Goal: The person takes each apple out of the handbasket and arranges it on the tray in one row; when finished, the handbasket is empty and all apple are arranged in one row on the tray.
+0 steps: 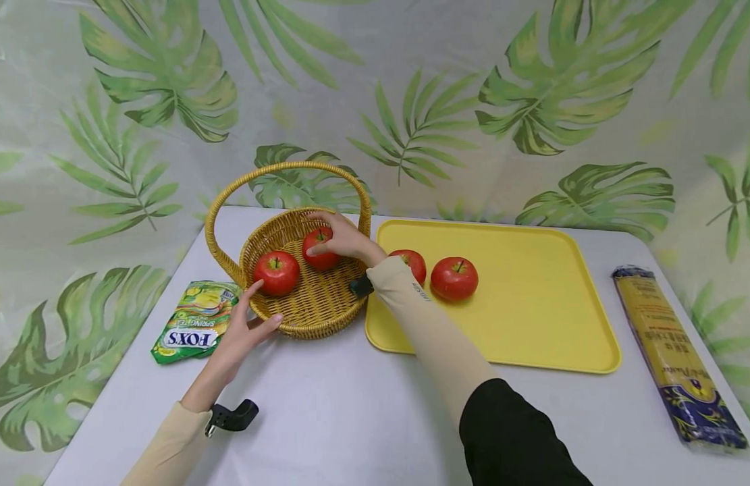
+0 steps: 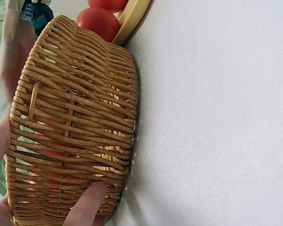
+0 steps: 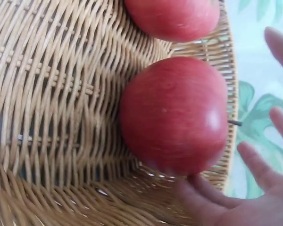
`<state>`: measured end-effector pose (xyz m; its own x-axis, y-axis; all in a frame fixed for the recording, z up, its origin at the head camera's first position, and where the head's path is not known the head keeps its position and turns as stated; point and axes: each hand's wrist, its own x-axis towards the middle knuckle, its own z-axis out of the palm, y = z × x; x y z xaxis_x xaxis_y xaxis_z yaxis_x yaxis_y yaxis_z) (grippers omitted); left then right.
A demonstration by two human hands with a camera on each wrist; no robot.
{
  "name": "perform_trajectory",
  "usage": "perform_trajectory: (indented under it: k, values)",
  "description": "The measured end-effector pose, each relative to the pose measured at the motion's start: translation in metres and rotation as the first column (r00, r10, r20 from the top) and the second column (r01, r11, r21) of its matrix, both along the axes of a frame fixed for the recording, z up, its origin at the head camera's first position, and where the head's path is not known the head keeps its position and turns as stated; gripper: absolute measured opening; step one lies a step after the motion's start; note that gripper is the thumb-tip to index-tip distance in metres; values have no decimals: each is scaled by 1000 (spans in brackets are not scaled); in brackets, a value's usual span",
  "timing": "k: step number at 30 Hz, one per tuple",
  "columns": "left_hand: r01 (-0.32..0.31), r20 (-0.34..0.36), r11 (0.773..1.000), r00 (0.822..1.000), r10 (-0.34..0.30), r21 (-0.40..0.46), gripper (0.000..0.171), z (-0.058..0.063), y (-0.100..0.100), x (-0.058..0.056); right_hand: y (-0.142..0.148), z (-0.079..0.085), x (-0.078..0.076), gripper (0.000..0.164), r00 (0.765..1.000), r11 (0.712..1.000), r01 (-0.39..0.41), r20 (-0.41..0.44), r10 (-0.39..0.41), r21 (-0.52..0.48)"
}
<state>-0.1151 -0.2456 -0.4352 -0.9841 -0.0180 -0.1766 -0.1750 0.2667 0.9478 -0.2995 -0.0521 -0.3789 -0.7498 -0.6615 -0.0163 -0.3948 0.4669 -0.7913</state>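
Note:
On the table stands a yellow-brown wicker basket point(image 1: 316, 329) with a tall handle, holding two red apples. My left hand point(image 1: 239, 332) holds the basket's near left rim; in the left wrist view one fingertip point(image 2: 92, 195) presses on its woven side. The left apple point(image 1: 277, 273) lies near that hand. Over the far right rim reaches my right hand point(image 1: 345, 239), beside the other apple point(image 1: 322, 262). In the right wrist view its fingers are spread apart, not wrapped round this apple point(image 3: 174, 115), with one fingertip at its lower edge.
Right of the basket lies a yellow tray point(image 1: 526, 304) bearing two more apples, one point(image 1: 454, 279) in plain view, another point(image 1: 414, 264) partly behind my right sleeve. A green Fox's pouch point(image 1: 195, 320) lies left of the basket. A long pasta packet point(image 1: 678, 358) lies along the right edge.

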Motion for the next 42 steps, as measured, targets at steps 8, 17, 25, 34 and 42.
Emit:
perform_trajectory:
  k: [8, 17, 25, 34, 42]
  values:
    - [0, -3, 1000, 1000, 0, 11, 78, 0, 0, 0, 1, -12, 1, 76, 988, 996, 69, 131, -75, 50]
    - [6, -2, 1000, 1000, -6, 19, 78, 0, 0, 1, -3, -19, 7, 80, 926, 986, 166, 342, -161, 15]
    - [7, -4, 1000, 1000, -7, 8, 78, 0, 0, 0, -4, -25, 7, 75, 860, 969, 233, 482, -165, -85]
    - [-1, 2, 1000, 1000, 1, -5, 78, 1, 0, 1, -1, -20, 8, 70, 860, 974, 188, 499, -102, -125]
    - [3, 7, 1000, 1000, -3, 3, 78, 1, 0, 1, 4, -6, 6, 68, 931, 984, 20, 362, 46, -175]
